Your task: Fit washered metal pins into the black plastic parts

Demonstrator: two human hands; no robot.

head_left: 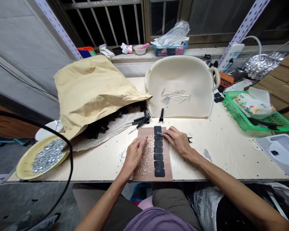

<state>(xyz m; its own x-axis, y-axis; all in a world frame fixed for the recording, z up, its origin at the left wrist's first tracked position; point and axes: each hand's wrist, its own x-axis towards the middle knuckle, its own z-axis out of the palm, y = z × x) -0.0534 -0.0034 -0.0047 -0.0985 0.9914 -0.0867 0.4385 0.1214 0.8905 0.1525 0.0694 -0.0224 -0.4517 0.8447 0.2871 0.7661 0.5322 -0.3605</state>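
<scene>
A brown board [148, 168] lies at the table's near edge, carrying a column of several black rectangular pieces [158, 150] and a scatter of tiny silvery bits. My right hand [178, 141] rests at the column's upper right, its fingers pinched on a thin metal pin [159, 133] laid across the second black piece. My left hand [135, 153] lies on the board left of the column, fingers curled down among the silvery bits; what it holds, if anything, is hidden.
A cream plastic tub [183, 69] with several metal pins [174, 95] lies on its side behind the board. Brown paper bag [91, 86] with black parts at left, yellow plate [24, 166] of silvery bits at far left, green basket [260, 123] at right.
</scene>
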